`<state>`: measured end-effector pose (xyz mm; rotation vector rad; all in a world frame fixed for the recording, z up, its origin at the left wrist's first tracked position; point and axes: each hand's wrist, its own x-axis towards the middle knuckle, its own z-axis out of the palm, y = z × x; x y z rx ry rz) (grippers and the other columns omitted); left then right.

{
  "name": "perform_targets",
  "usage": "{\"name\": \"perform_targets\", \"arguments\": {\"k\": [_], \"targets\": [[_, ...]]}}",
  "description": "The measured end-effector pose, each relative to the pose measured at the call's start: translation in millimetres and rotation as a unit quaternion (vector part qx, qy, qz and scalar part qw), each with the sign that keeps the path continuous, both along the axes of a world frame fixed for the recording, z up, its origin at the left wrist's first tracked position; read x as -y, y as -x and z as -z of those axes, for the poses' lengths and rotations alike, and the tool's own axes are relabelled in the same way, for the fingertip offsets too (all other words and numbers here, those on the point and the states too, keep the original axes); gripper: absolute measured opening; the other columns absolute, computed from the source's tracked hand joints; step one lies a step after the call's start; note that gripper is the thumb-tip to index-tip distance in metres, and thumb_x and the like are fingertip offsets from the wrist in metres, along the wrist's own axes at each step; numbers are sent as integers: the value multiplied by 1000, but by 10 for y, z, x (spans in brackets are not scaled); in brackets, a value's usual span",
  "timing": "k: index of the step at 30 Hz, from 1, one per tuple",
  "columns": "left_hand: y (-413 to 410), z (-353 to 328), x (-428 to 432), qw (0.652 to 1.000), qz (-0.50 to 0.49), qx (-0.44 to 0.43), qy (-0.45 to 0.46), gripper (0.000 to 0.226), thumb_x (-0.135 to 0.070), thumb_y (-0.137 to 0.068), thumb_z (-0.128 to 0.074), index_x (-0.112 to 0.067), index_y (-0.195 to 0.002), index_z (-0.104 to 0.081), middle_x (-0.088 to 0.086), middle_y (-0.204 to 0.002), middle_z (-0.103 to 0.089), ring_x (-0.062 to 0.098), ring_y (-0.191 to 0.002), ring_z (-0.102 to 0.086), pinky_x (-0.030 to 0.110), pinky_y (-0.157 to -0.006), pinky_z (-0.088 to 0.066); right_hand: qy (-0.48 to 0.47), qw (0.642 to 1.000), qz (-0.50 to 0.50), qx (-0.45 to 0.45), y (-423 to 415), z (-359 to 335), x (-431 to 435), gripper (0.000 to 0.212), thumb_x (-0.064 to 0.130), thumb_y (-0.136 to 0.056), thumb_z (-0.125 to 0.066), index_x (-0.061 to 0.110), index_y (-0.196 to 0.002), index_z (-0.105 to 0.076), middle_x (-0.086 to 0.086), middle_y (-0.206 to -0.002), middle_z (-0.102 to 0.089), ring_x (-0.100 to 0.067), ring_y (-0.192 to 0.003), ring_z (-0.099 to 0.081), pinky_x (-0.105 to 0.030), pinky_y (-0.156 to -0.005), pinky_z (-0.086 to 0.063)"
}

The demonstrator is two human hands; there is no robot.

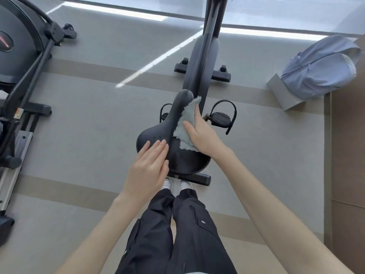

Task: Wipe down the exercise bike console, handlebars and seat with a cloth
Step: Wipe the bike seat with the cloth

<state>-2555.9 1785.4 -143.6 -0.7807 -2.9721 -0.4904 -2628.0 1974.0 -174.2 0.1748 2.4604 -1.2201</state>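
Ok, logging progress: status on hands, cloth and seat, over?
Right hand presses cloth against seat, right side. Left hand flat on its left rear. Nothing in the way.

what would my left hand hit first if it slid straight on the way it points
Likely the cloth, pressed on the seat by the right hand, just ahead of the left hand.

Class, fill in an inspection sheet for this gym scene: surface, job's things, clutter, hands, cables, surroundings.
Surface: grey carpet with tan stripes.
Job's things: black bike seat; pale cloth draped on its right side.
Clutter: blue backpack at the right.
Hands: left hand rests flat on the seat's rear; right hand presses the cloth against the seat.
Cables: nothing seen.
Surroundings: second exercise machine at left; pedal right of the seat.
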Motion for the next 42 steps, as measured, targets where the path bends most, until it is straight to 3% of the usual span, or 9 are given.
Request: {"name": "perform_targets", "arguments": {"k": [7, 16, 20, 23, 26, 28, 32, 37, 42], "targets": [[51, 6, 50, 1000, 13, -4, -24, 36, -13, -93, -43, 3, -118, -63, 14, -126, -61, 25, -118, -58, 46, -105, -38, -73, 990, -105, -62, -732, -102, -171, 59, 36, -101, -30, 19, -150, -1, -5, -159, -5, -16, -145, 0, -19, -111, -3], [108, 9, 112, 998, 26, -6, -52, 34, -13, -92, -45, 3, -115, -65, 12, -123, -63, 25, -117, -59, 47, -103, -41, -83, 987, -102, -89, 117, -35, 168, 62, 31, -101, -35, 11, -150, -2, -26, -153, 15, -39, -142, 14, -48, -116, -5], [114, 7, 108, 998, 23, 0, -58, 33, -12, -92, -46, 2, -114, -66, 11, -121, -64, 25, -116, -59, 47, -102, -42, -35, 996, -50, -64, 744, 24, 167, 49, 30, -101, -37, 12, -145, -27, -23, -148, -19, -38, -138, -17, -45, -113, -18], [115, 16, 120, 998, 25, 6, -66, 33, -12, -92, -47, 2, -115, -65, 11, -121, -64, 24, -116, -59, 48, -103, -41, 93, 995, -9, -32, 913, -23, 42, 40, 30, -95, -39, 5, -125, -49, -14, -120, -53, -22, -109, -50, -29, -93, -37], [122, 16, 141, 997, 32, 10, -66, 33, -12, -92, -46, 1, -115, -65, 11, -122, -64, 24, -117, -59, 47, -104, -40, 161, 985, 53, 3, 712, 0, -11, 55, 31, -100, -40, 9, -147, -25, -6, -147, -36, -10, -130, -37, -15, -102, -26], [145, 9, 163, 997, 42, 13, -67, 33, -13, -92, -45, 2, -115, -65, 11, -121, -64, 24, -116, -59, 48, -104, -40, 195, 978, 71, 37, 432, 70, -41, 57, 35, -101, -37, 19, -150, -14, 3, -152, -30, -10, -137, -30, -24, -113, -19], [202, 11, 224, 994, 80, 17, -69, 34, -14, -93, -45, 2, -114, -66, 12, -121, -64, 25, -116, -59, 49, -104, -40, 131, 988, 46, 64, -139, 114, -197, 48, 41, -99, -36, 30, -146, -29, 20, -139, -36, -3, -125, -38, -15, -101, -25], [314, 35, 407, 985, 149, 22, -81, 33, -14, -94, -45, 2, -114, -65, 11, -122, -63, 23, -117, -58, 47, -107, -37, 72, 993, 96, -5, -655, 47, -124, 43, 32, -99, -40, 26, -142, -37, 5, -137, -47, -13, -127, -41, -29, -104, -30], [451, 16, 518, 973, 217, 14, -75, 32, -14, -93, -46, 2, -112, -67, 10, -119, -65, 23, -114, -61, 46, -107, -37, -9, 965, 249, -83, -1134, 89, 431, 50, 33, -101, -34, 28, -149, -19, 3, -158, -6, -7, -143, -4, -16, -109, -6]]}}
